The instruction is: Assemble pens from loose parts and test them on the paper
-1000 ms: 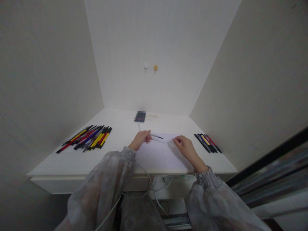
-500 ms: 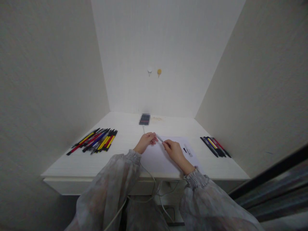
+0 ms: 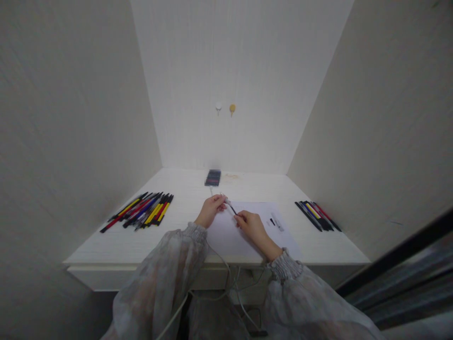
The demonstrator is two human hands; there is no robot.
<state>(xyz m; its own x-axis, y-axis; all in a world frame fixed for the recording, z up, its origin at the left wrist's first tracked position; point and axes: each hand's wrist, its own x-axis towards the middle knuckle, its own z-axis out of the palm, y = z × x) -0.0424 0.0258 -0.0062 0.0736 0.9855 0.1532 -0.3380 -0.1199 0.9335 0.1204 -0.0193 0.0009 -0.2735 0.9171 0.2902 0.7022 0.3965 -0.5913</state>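
Over the white paper [image 3: 230,238], both of my hands work on a pen held between them. My left hand [image 3: 211,210] is closed, its fingertips pinching a small pale, clear-looking pen barrel [image 3: 224,198] that is mostly hidden by the fingers. A thin dark rod, which looks like a pen refill [image 3: 231,208], runs slantwise from there to my right hand [image 3: 252,226]. The right thumb and fingers are closed on its near end. Beside that hand, on the paper, lie a small black piece [image 3: 272,221] and a clear plastic piece [image 3: 278,223].
A pile of pens [image 3: 141,210] in several colours lies on the left of the white desk [image 3: 187,241]. More pens [image 3: 317,216] lie in a row at the right. A dark blurred device [image 3: 213,177] with a cable is at the back. Walls enclose three sides.
A dark rod now shows between my hands where a pale, greyish length showed before. My hands are slightly farther apart, the right one a little lower. The view has shifted slightly.
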